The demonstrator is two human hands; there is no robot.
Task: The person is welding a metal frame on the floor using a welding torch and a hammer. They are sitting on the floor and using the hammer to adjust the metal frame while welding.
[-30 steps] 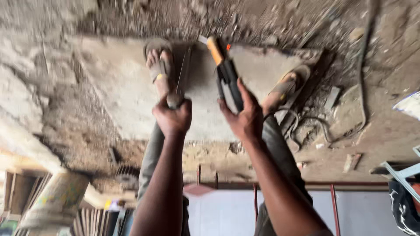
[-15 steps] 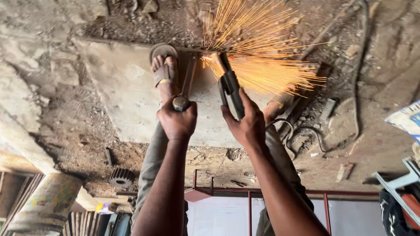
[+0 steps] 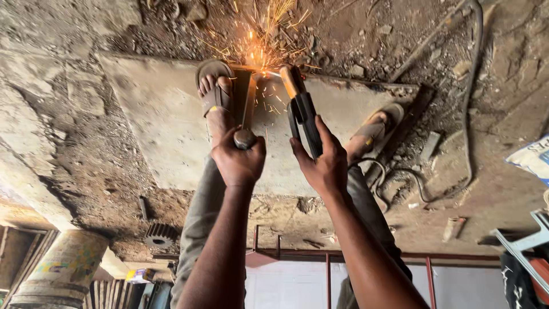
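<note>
Right grip (image 3: 325, 166) clamped on electrode holder (image 3: 303, 111); left grip (image 3: 239, 161) clamped on metal bar (image 3: 245, 109), sparks (image 3: 260, 48) beyond.

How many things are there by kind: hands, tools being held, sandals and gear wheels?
Hands: 2, the left hand and the right hand
Held tools: 2, a metal piece and a welding holder
Sandals: 2, one and another
Gear wheels: 1
Total: 7
</note>
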